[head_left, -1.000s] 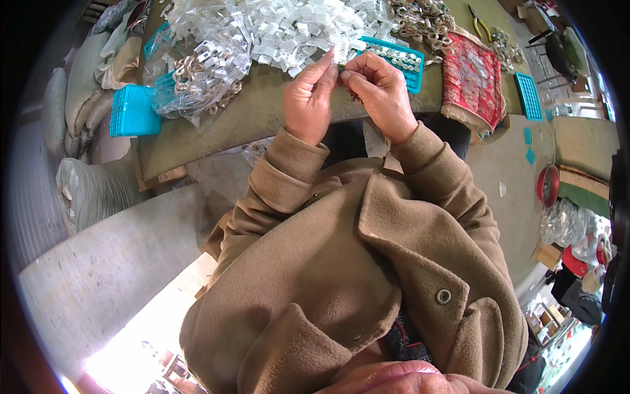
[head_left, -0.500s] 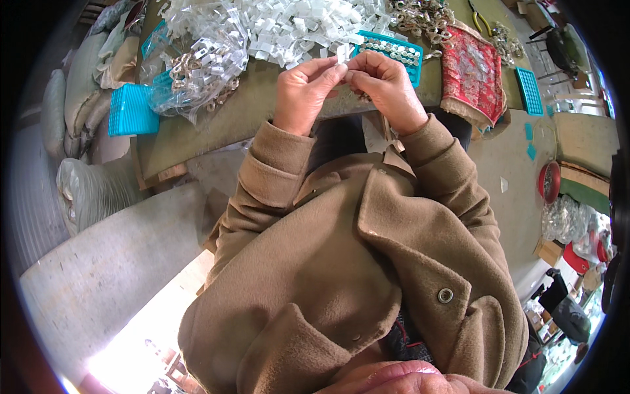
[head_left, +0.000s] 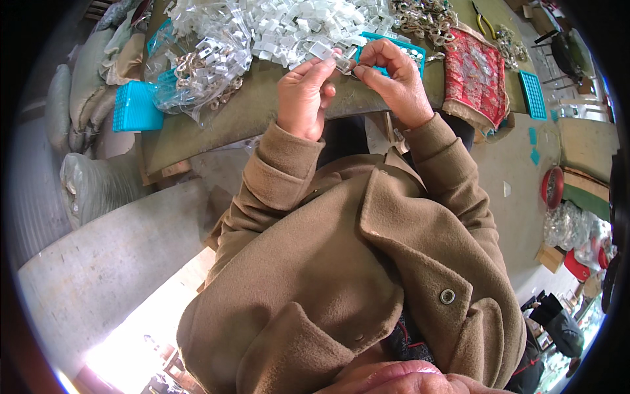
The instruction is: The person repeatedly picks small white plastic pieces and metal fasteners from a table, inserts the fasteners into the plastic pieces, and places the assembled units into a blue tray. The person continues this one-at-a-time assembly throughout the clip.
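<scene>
My left hand (head_left: 303, 97) is raised over the table's near edge, thumb and forefinger pinching a small whitish, see-through plastic piece (head_left: 342, 64). Close beside it, my right hand (head_left: 400, 82) has its thumb and forefinger brought together at the piece's right end. Whether a smaller part sits in that right pinch is too fine to make out. Just beyond the hands spreads a heap of small white plastic pieces (head_left: 282, 29). Partly hidden behind my right hand is a blue tray (head_left: 422, 58) holding small round silvery parts.
Left lie a clear plastic bag (head_left: 205, 69) of pieces and a blue block of stacked trays (head_left: 138, 108). Coiled bands (head_left: 426, 20) lie at the back. Rightward are a red patterned cloth (head_left: 476, 72), yellow-handled pliers (head_left: 485, 23) and another blue tray (head_left: 533, 95).
The plastic piece has tipped from upright to lying slantwise between my hands. My right hand has shifted slightly right and up, and the hands are a little further apart.
</scene>
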`<state>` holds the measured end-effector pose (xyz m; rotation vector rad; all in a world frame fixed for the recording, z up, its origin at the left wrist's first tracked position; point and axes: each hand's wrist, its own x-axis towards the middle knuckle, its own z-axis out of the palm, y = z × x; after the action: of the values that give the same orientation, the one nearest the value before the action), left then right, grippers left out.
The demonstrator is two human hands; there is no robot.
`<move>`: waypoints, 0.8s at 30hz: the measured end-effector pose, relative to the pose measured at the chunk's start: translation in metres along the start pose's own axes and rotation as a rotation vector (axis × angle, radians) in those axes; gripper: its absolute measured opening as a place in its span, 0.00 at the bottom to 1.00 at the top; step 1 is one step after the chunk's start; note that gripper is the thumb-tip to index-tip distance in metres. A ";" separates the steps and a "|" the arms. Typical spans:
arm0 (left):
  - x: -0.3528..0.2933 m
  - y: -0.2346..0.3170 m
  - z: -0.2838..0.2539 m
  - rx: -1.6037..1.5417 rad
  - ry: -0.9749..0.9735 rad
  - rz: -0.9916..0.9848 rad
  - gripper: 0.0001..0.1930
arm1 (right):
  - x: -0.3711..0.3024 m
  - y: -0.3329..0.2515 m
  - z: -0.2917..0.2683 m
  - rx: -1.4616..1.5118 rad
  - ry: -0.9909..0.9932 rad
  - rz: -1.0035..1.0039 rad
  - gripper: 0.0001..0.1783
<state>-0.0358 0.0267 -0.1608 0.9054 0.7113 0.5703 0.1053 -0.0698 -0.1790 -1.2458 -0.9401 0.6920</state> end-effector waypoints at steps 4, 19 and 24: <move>0.002 -0.001 -0.002 -0.205 -0.082 -0.110 0.13 | 0.000 0.011 -0.002 -0.063 -0.021 -0.095 0.06; 0.018 -0.032 -0.009 -0.098 -0.207 -0.442 0.15 | -0.053 0.013 -0.035 -0.590 0.143 -0.290 0.08; 0.015 -0.049 0.005 0.057 -0.232 -0.331 0.13 | -0.058 0.019 -0.084 -0.642 0.371 0.032 0.06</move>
<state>-0.0157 0.0100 -0.2054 0.8668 0.6508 0.1485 0.1531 -0.1553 -0.2139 -1.8792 -0.8540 0.1572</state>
